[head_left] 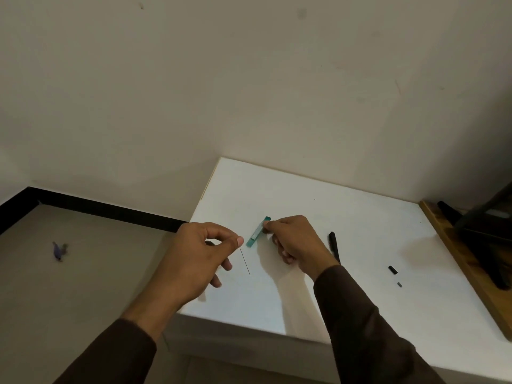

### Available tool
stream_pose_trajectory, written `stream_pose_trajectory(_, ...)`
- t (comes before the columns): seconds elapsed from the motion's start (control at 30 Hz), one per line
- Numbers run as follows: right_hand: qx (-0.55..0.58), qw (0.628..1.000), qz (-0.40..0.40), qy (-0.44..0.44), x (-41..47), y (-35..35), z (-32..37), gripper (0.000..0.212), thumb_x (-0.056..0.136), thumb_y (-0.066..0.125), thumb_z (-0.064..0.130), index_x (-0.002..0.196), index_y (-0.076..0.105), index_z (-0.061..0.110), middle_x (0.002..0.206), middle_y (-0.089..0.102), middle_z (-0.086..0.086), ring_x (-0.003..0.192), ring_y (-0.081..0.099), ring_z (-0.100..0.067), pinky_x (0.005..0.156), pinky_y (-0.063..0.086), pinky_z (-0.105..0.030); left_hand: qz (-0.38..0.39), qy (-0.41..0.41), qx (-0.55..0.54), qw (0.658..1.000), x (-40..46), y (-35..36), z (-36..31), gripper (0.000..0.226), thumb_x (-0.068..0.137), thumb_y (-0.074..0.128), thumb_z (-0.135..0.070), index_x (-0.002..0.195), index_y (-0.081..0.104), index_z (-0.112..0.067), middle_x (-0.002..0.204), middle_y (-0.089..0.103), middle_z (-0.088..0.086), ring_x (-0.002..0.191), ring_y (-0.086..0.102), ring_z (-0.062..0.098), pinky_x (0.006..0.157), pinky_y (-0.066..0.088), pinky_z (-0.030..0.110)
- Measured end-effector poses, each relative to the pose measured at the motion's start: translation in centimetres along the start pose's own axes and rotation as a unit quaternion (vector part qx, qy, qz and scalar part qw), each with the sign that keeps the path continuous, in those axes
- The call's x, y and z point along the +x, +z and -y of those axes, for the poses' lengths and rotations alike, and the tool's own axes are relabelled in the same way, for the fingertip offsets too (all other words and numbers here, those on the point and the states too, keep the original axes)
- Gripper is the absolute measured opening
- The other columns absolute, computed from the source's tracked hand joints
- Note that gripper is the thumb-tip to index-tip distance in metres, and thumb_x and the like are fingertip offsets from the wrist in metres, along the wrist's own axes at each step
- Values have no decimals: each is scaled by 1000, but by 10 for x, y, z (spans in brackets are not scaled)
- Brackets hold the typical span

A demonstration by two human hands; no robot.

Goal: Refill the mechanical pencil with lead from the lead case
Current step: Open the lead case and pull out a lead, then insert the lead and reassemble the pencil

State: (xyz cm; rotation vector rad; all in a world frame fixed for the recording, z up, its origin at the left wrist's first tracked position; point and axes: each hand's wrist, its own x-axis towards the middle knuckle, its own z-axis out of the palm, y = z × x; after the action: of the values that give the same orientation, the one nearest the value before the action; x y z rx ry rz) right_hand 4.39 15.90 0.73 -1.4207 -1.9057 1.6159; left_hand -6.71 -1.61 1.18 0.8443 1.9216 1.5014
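Lead (245,261) apparently between hands (199,253).

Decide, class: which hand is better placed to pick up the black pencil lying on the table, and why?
The right hand. The pencil lies just beside its wrist, and it need only set down the green lead case. The left hand is farther off and pinches the thin lead.

One head-worn camera looks forward and down, close over the white table (332,217) against the wall (249,79).
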Motion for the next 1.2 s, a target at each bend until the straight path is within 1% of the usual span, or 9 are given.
stream_pose_trajectory(0.13,-78,997,5,-11,11,0,6,30,92,69,18,65,61,7,49,52,-7,29,41,-15,33,35,-18,0,-1,6,1000,1,0,0,11,88,76,-26,82,81,-17,89,76,-7,52,69,13,40,53,25)
stream_pose_trajectory(0.23,-85,996,-10,-25,3,-3,4,28,93,70,20,73,63,2,50,52,-10,29,48,-16,34,42,-20,2,-3,-2,1000,1,0,-2,11,87,76,-26,81,81,-19,84,76,-6,48,68,12,41,53,25)
stream_pose_trajectory(0.33,-90,992,-56,-65,-19,-10,5,33,96,69,29,84,65,-1,57,55,-6,29,47,-12,35,40,-20,12,-5,-9,1000,-1,-1,-5,12,86,78,-30,78,81,-22,86,78,-2,58,71,27,44,56,30)
stream_pose_trajectory(0.4,-73,990,-65,-105,-43,-14,7,22,96,69,31,94,72,10,61,64,-3,36,52,-10,36,44,-22,18,-5,-3,1000,-1,0,-6,13,85,78,-33,78,81,-23,87,78,1,65,71,39,46,57,34)
stream_pose_trajectory(0.53,-51,983,-2,-176,-101,-13,5,17,88,79,31,101,78,21,82,80,6,74,73,-1,63,58,-18,50,23,10,998,-4,8,-12,13,87,76,-32,79,82,-24,93,77,-4,62,71,23,44,57,34)
stream_pose_trajectory(0.7,-47,985,-36,-163,-126,-20,-1,16,90,77,10,102,75,20,81,78,4,76,74,-6,76,58,-19,95,35,-11,995,-12,26,-20,13,87,75,-31,80,83,-25,94,76,-8,62,69,22,43,55,30)
stream_pose_trajectory(0.8,-47,984,-54,-164,-133,-29,-8,19,89,78,14,106,74,21,87,77,5,79,72,-6,72,56,-13,115,28,-35,992,-14,37,-24,13,88,74,-32,83,84,-24,88,76,-2,62,67,29,44,53,31)
stream_pose_trajectory(1.03,17,986,-55,-154,-133,-49,-26,18,88,79,13,105,74,15,74,80,4,67,71,1,71,53,-17,157,33,-62,985,-17,66,-34,18,88,74,-27,83,83,-13,85,73,4,58,59,15,42,45,28)
stream_pose_trajectory(1.2,38,987,-42,-150,-131,-69,-35,21,90,67,6,106,76,15,79,82,3,73,75,-6,65,54,-15,162,61,-34,984,-17,81,-42,20,89,72,-31,82,83,-15,84,72,6,59,58,26,43,46,29)
